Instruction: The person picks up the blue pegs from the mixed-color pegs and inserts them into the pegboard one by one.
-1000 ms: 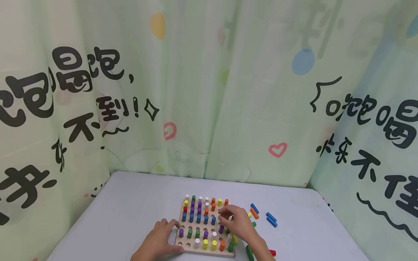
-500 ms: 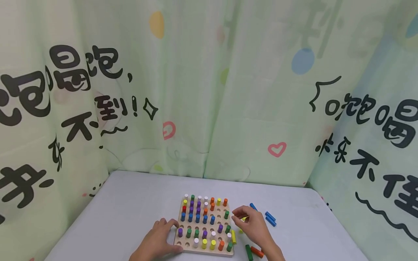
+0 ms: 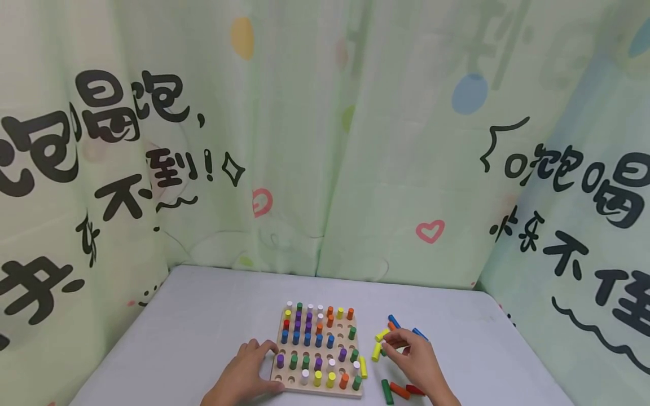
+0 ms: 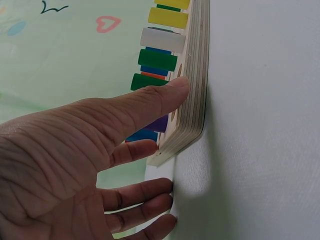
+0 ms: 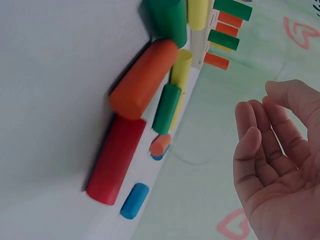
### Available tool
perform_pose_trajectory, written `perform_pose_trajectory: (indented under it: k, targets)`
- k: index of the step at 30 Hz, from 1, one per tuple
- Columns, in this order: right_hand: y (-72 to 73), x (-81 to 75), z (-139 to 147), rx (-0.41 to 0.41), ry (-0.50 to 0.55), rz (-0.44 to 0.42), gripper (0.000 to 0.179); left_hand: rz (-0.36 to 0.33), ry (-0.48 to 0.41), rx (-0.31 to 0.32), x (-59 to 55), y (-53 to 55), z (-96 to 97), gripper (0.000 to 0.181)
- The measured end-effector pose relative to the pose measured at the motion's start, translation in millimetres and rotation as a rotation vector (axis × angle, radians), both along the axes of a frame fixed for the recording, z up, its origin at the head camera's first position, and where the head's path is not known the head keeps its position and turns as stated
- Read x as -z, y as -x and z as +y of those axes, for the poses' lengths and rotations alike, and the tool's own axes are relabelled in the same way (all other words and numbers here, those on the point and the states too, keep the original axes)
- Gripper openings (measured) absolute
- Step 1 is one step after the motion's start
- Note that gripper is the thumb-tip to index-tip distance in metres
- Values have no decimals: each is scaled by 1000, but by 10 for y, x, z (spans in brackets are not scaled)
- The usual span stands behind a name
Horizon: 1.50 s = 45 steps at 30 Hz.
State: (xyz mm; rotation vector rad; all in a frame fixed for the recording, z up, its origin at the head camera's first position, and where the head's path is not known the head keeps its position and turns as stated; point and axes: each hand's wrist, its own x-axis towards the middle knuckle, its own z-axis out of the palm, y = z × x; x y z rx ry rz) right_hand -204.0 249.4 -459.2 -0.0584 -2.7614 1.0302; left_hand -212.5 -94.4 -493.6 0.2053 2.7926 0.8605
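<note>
Your R hand (image 3: 413,358), w/ fingers loosely bent, pinches nothing; just L of its fingertips lies a yellow peg (image 3: 376,352), long axis approx. away from you, R being nearer. Your L hand (image 3: 246,372) grips the pegboard (image 3: 311,389) at its near corner.

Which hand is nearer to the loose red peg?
Right: the right hand hovers close by the loose red peg; the left hand is farther off, across the pegboard, at its left side.

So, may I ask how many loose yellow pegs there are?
3: one yellow peg beside the board, a second and third near the right hand, which may hide others.
</note>
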Motion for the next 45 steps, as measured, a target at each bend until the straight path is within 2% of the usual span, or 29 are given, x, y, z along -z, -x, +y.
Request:
perform_pose_trajectory:
  k: [13, 31, 39, 45]
  targets:
    - [-11, 76, 219, 8, -5, -19, 15, 0, -1, 10, 0, 16, -6, 61]
    - [17, 167, 385, 58, -43, -108, 15, 1, 3, 10, 9, 30, -8, 60]
    - [15, 202, 502, 76, -75, -112, 15, -5, 0, 15, -6, 25, -3, 61]
    - [13, 226, 600, 90, -92, -121, 16, 17, -10, 20, -11, 11, -19, 61]
